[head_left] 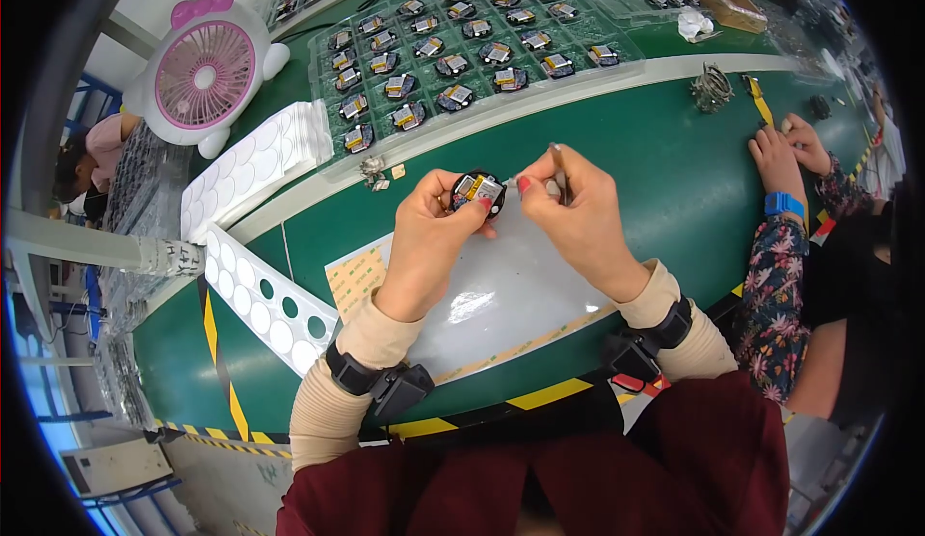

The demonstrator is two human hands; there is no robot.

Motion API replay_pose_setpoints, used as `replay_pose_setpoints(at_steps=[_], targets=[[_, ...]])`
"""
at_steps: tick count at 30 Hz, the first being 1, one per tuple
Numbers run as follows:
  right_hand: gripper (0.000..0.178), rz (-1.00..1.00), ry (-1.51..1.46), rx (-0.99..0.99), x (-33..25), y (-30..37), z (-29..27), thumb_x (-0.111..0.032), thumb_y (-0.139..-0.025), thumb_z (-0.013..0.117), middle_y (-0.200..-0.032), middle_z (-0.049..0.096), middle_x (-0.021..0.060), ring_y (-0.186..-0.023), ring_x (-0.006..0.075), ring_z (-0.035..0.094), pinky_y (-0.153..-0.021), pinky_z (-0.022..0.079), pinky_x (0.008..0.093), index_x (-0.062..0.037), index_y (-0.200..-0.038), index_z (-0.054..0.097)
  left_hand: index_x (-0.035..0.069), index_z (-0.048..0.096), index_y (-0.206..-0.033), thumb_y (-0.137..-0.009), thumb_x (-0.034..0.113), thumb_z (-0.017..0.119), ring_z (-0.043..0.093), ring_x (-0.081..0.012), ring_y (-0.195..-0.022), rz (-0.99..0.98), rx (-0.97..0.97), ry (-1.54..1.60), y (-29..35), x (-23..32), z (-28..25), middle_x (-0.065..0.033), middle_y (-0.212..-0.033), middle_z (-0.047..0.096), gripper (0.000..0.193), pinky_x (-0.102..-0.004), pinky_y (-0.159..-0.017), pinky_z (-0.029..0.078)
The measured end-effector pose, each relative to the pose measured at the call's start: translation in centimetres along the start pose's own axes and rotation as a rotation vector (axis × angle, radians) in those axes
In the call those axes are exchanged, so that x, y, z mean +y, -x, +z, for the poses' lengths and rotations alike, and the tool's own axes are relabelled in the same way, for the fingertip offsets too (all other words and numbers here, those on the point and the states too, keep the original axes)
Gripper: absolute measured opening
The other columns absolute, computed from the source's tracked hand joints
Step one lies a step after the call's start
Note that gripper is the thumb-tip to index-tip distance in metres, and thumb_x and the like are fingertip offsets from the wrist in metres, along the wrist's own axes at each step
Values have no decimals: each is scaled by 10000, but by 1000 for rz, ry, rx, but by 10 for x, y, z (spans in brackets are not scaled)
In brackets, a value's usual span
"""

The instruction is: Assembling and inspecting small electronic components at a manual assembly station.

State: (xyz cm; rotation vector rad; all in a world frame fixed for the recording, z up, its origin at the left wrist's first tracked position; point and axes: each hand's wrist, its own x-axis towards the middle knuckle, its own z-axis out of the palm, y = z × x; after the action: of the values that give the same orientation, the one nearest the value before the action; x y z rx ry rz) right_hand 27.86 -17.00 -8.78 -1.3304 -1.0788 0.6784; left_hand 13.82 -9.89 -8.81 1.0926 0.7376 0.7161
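Above a green bench, the left hand grips a round module.

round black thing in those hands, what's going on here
A person's left hand holds a round black module up over a glossy pale sheet on the green bench. The right hand is close beside the module, fingers pinched around something slim, too small to make out. Beyond, similar modules lie in rows. A strip of white discs lies to the left, with some discs missing. At the right, another person's hands are at the same bench.
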Motion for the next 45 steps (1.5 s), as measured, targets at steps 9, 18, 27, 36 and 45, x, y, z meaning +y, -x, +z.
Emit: replay_pose_setpoints(at_steps=[9, 18, 27, 36, 45], targets=[[69, -36, 28, -13, 5, -5, 2, -20, -804, 551, -617, 404, -41, -543, 27, 324, -471, 272, 194, 35, -773, 577, -16, 507, -881, -769, -16, 555, 553, -103, -670, -55, 22, 55, -1, 2, -2, -61, -822, 584, 122, -228, -609, 472], [66, -150, 187, -45, 11, -1, 3, -13, -748, 592, -629, 448, 9, -525, 51, 378, -454, 311, 212, 31, -741, 544, -5, 519, -856, -764, -18, 569, 518, -71, -655, 124, -22, -239, 3, -1, -1, -35, -803, 568, 105, -203, -592, 455], [157, -413, 374, 106, 12, 0, 7, 19, -694, 614, -611, 432, 64, -472, 114, 419, -406, 339, 258, 3, -681, 459, -7, 508, -871, -769, -6, 563, 535, -88, -659, -38, -51, -20, 3, 1, 0, -50, -812, 572, 116, -220, -592, 458], [144, -512, 358, 23, 6, 1, 5, 40, -660, 620, -605, 426, 48, -442, 123, 406, -390, 305, 246, -11, -688, 489, 0, 489, -906, -793, 13, 532, 560, -121, -703, -143, -21, 135, 0, 8, -6, -70, -852, 574, 122, -244, -605, 470], [113, -538, 149, -321, -2, 11, 8, 20, -670, 625, -623, 461, 31, -458, 103, 404, -404, 308, 231, -29, -709, 531, 46, 486, -920, -799, 18, 526, 538, -138, -730, -144, 29, 223, -6, 9, -14, -53, -879, 549, 131, -253, -643, 455]])
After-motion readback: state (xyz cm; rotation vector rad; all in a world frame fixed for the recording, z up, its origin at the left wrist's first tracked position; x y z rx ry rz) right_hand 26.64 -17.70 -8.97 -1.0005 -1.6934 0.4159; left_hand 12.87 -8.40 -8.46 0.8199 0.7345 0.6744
